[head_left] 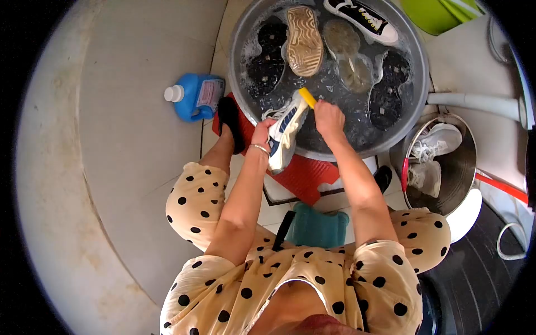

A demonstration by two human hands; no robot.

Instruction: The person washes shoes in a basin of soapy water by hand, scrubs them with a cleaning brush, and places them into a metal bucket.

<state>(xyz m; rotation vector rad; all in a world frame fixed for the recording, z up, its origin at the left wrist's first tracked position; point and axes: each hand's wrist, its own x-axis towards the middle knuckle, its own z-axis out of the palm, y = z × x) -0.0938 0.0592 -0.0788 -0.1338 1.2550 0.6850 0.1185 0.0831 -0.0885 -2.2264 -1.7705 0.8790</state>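
My left hand (262, 134) is wrapped round the side of a white and navy sneaker (286, 131), held tilted over the near rim of a large grey basin (334, 154). In my right hand (329, 119) is a yellow scrubbing brush (307, 98), pressed to one end of the sneaker; its bristles are hidden. Dark water fills the basin. In it lie a sneaker with its tan sole up (305, 42), a black and white canvas shoe (365, 21), and several dark shoes or soles partly under water.
A blue detergent bottle (195, 97) stands left of the basin. At right, a metal bucket (455, 192) holds pale sneakers (438, 142). A red mat (307, 181) lies under the basin's near side. A grey pipe (474, 103) and a green tub (438, 14) are beyond.
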